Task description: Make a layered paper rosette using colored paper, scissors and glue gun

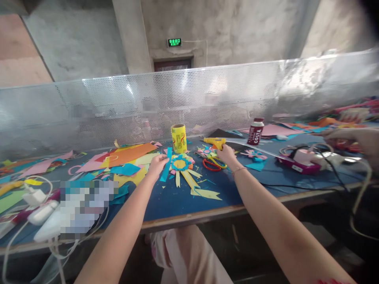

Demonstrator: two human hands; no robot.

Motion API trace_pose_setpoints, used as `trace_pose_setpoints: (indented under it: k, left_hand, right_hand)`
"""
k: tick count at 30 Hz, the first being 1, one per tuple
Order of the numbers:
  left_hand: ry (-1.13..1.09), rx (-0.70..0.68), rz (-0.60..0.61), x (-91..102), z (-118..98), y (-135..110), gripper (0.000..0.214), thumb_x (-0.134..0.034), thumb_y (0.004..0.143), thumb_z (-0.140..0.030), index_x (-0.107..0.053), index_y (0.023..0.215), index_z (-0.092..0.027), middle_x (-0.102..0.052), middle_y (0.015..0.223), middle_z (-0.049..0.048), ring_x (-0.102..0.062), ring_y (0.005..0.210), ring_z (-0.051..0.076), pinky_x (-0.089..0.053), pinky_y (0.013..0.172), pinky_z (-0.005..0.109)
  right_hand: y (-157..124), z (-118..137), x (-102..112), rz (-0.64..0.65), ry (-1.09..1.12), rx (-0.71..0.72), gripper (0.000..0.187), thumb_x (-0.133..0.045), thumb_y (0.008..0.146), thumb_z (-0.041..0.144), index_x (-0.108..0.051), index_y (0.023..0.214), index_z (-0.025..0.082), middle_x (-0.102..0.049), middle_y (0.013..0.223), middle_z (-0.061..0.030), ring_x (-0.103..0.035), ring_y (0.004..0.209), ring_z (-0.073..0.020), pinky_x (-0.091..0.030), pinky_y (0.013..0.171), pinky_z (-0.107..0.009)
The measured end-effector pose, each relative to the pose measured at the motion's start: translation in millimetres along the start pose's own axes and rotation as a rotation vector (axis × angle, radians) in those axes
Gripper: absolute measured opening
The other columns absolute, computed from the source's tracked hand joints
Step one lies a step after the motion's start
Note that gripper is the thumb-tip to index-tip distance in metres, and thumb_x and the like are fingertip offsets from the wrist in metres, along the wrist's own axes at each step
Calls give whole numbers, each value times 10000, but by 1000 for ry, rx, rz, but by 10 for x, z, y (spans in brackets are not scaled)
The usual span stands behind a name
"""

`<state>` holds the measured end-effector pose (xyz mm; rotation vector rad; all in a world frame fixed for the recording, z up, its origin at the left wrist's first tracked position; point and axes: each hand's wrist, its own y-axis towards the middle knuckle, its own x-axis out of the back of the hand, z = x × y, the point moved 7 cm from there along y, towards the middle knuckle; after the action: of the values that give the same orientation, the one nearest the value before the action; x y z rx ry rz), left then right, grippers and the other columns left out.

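Note:
My left hand (158, 163) pinches a teal paper strip (166, 167) that lies on the blue table (183, 199), just left of a paper rosette (180, 163) with yellow ribbon tails. My right hand (226, 153) is closed round the grip of a yellow glue gun (214, 142), whose nozzle points left. Red-handled scissors (212, 164) lie under that hand, next to a small paper flower (205, 151).
A yellow roll (179, 138) stands behind the rosette. Coloured paper sheets (130, 154) pile up at the left. A Costa bottle (255, 131) stands at the right. White chargers and cables (41, 213) lie front left. Another person's hand (355, 138) is at the far right.

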<state>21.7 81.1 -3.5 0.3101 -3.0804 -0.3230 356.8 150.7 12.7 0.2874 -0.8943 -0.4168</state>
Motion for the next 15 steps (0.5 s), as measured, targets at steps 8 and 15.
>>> trace_pose_setpoints:
  k: [8,15]
  left_hand:
    - [69,-7,-2,13,-23,-18,179,-696,613,-235,-650,760,-143,-646,640,15,-536,526,105,-392,536,224]
    - [84,14,-6,13,-25,-49,219,-725,620,-250,-656,797,-141,-614,612,-13,-476,463,82,-350,494,222]
  right_hand:
    - [-151,159,-262,162,-201,116,254,-446,839,190,-665,942,115,-702,942,-145,-655,840,-234,-440,671,-275]
    - [-190,179,-290,163,-268,120,262,-431,861,174,-660,938,73,-690,900,-197,-655,817,-265,-447,687,-326]
